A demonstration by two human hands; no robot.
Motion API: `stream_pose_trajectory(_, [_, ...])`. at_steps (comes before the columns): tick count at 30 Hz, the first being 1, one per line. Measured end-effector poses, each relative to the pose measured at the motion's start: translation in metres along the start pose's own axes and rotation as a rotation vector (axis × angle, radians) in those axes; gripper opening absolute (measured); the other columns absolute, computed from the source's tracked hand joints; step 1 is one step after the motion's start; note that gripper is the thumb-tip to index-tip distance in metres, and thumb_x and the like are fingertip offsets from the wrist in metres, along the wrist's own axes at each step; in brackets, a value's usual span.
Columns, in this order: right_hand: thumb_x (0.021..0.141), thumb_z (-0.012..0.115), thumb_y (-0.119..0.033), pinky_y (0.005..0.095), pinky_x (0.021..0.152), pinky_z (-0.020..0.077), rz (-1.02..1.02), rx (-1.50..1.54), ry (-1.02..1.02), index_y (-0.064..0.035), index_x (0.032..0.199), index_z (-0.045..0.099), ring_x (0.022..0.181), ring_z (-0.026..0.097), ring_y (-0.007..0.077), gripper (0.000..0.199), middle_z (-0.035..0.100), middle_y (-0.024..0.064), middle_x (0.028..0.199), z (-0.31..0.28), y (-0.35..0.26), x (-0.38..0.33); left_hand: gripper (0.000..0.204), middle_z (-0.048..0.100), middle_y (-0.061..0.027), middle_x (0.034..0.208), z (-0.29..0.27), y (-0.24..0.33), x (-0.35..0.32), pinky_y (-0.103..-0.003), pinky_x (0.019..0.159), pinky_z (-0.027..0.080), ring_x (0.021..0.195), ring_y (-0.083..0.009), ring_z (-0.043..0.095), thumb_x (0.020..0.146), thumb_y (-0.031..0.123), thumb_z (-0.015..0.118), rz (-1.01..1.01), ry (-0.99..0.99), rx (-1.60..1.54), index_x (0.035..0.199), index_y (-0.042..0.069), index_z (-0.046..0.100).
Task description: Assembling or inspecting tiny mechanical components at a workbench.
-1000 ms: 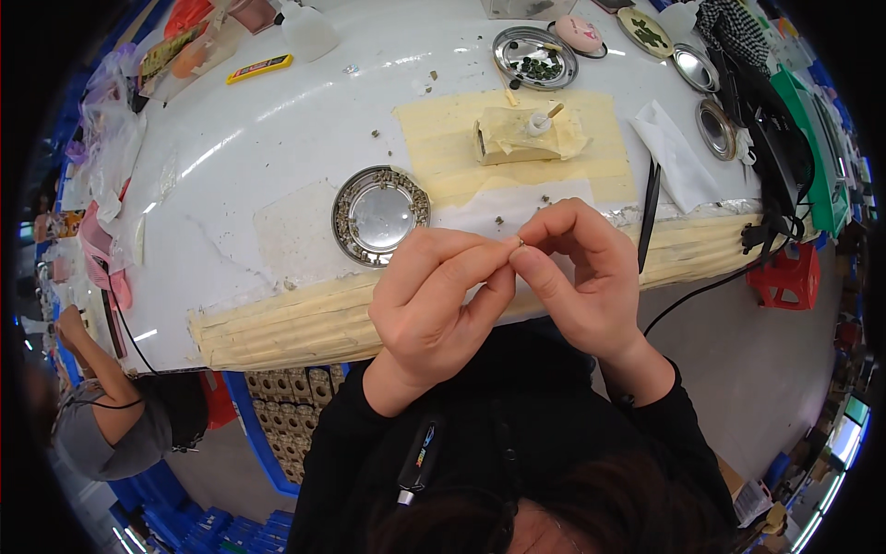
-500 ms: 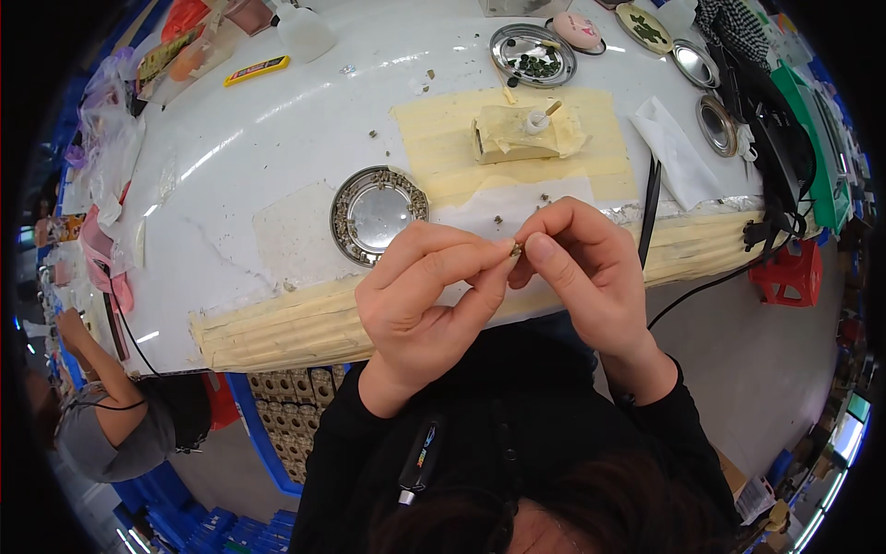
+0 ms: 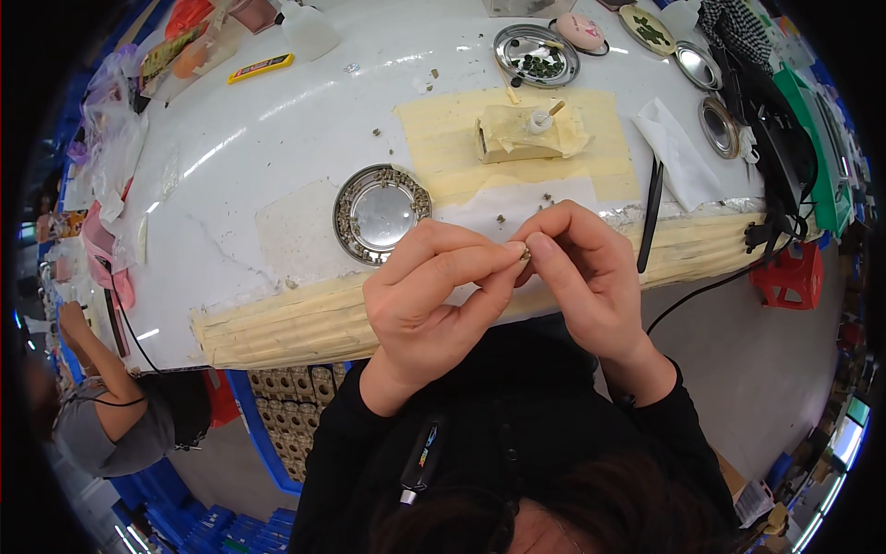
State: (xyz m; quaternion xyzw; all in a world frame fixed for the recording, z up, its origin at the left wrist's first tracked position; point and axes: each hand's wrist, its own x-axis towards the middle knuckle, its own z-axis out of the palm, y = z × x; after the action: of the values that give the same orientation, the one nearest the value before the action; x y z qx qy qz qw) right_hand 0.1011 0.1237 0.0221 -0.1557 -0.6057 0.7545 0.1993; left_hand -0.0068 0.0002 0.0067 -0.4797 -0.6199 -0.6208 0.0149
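Observation:
Above the table's near edge, my left hand and my right hand meet fingertip to fingertip. Pinched between them is a tiny brownish, shiny piece, too small to name and partly covered by the fingers. Both hands are closed on it. Just beyond my left hand lies a round metal dish with many similar tiny pieces around its inside edge. A few loose bits rest on white paper beyond my fingers. To the right of my right hand, a black slender tool lies across the table edge.
Behind the paper stands a block wrapped in cream tape with a small white cup on it. Farther back sits a metal dish of dark green pieces. A yellow box cutter lies back left. Another person works at left.
Both hands stay together on the tiny piece. My left hand has shifted slightly right, and the fingertips have closed nearer around it. The scene has moved a little in the view.

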Motion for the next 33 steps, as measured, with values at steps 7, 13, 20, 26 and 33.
stream_pose_trajectory(7, [0.081,0.07,0.002,0.0281,0.059,0.052,-0.804,-0.863,0.159,0.001,0.091,0.066,0.067,0.065,0.0204,0.011,0.065,0.01,0.08,0.0,0.008,0.008,0.026,0.066,-0.0072,0.08,0.01,0.0,-0.002,-0.028,0.057,0.047,0.068,-0.0196,0.061,0.065,-0.011,0.075,0.1,0.124,0.21,0.089,-0.001,0.071])
stream_pose_trajectory(13, [0.08,0.072,0.002,0.0284,0.06,0.0524,-0.794,-0.823,0.13,0.0008,0.09,0.066,0.068,0.065,0.0193,0.012,0.066,0.0097,0.081,-0.001,0.008,0.008,0.027,0.066,-0.0077,0.08,0.009,-0.001,-0.001,-0.028,0.057,0.047,0.068,-0.0197,0.061,0.065,-0.011,0.075,0.123,0.11,0.213,0.09,-0.001,0.071])
stream_pose_trajectory(20, [0.098,0.058,-0.013,0.0231,0.071,0.052,0.138,0.246,-0.178,0.0012,0.1,0.06,0.076,0.063,0.0086,0.015,0.065,0.0042,0.087,-0.01,0.002,0.003,0.025,0.067,-0.0062,0.081,-0.002,0.0,0.001,-0.025,0.058,0.05,0.07,-0.0144,0.063,0.07,-0.008,0.076,-0.014,0.008,-0.056,0.093,0.002,0.073])
stream_pose_trajectory(26, [0.099,0.057,-0.016,0.0233,0.072,0.0528,0.157,0.29,-0.19,0.0004,0.099,0.06,0.077,0.064,0.0089,0.016,0.065,0.0044,0.087,-0.009,0.002,0.003,0.025,0.067,-0.0059,0.081,-0.003,0.001,0.001,-0.024,0.059,0.049,0.07,-0.0141,0.063,0.071,-0.008,0.076,-0.046,0.007,-0.09,0.094,0.002,0.073])
stream_pose_trajectory(33, [0.093,0.063,-0.006,0.0242,0.073,0.0528,0.009,0.119,-0.059,0.0013,0.097,0.06,0.078,0.063,0.0093,0.009,0.065,0.005,0.088,-0.006,0.001,0.0,0.025,0.065,-0.008,0.082,0.001,0.001,-0.001,-0.025,0.06,0.046,0.07,-0.016,0.061,0.07,-0.011,0.074,0.026,0.049,0.054,0.093,0.0,0.072])
